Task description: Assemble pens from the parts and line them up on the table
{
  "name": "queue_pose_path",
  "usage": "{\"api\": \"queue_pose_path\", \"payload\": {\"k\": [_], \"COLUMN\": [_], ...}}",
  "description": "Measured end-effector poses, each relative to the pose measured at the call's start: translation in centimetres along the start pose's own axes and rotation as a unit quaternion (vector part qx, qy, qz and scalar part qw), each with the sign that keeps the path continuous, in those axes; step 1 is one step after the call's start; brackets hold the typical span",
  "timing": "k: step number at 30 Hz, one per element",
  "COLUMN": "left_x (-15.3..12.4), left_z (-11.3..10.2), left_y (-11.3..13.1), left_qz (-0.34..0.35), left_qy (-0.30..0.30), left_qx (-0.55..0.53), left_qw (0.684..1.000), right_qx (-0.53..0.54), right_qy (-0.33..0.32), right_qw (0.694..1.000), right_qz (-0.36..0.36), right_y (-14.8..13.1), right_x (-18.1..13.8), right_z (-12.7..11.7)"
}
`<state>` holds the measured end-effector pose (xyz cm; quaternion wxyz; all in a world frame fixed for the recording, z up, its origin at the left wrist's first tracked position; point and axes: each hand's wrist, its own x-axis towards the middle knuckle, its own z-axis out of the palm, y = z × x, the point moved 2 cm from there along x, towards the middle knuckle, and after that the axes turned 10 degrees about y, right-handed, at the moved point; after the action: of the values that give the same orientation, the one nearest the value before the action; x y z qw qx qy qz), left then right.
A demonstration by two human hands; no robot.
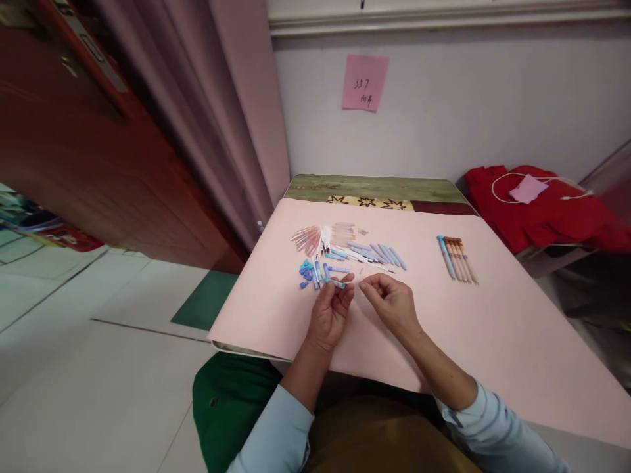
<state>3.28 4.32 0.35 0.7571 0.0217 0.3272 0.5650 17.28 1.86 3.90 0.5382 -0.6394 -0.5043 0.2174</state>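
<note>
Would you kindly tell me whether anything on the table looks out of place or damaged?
No spill or damage is evident. One blue pen stands out slightly: it lies at the left end of a row of brown-topped pens, its colour unlike theirs.

"What carries the spread?"

"A table (305, 185), topped by a pale pink sheet (468, 341), a green band and a star-patterned strip (366, 202) showing at its far end."

"And on the left?"

"Blue caps (304, 270) lie in a loose heap beside short blue tubes (317, 272). Just beyond, brownish-pink tubes (307, 238) fan out next to bunched white sticks (325, 235), with pale beige tubes (344, 232) and some tiny pieces (362, 231), too small to identify, at the far side."

"Toward the middle?"

"Pale blue-gray tubes (392, 255) lie slanted near scattered, dark-tipped white rods (369, 258)."

"And at right?"

"A row of pens (459, 260), well apart: one blue, the rest brown."
</note>
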Motion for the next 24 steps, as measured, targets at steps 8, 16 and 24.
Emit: {"api": "queue_pose_path", "payload": {"k": [8,16,24], "left_x": [0.4,0.7,0.8], "left_z": [-0.2,-0.8,-0.9], "left_y": [-0.4,-0.5,-0.5], "left_qz": [0.02,0.032,0.033], "left_qy": [-0.014,-0.031,-0.031], "left_qx": [-0.014,-0.007,-0.004], "left_qw": [1.0,0.999,0.999], "right_qx": [-0.059,-0.159,-0.153], "right_qy": [0.03,0.051,0.065], "right_qw": [0.991,0.963,0.953], "right_qz": [-0.117,-0.214,-0.252], "right_y": [-2.0,-2.7,-3.0], "right_x": [-0.7,-1.2,-1.5], "right_z": [-0.8,-0.5,-0.4]}}
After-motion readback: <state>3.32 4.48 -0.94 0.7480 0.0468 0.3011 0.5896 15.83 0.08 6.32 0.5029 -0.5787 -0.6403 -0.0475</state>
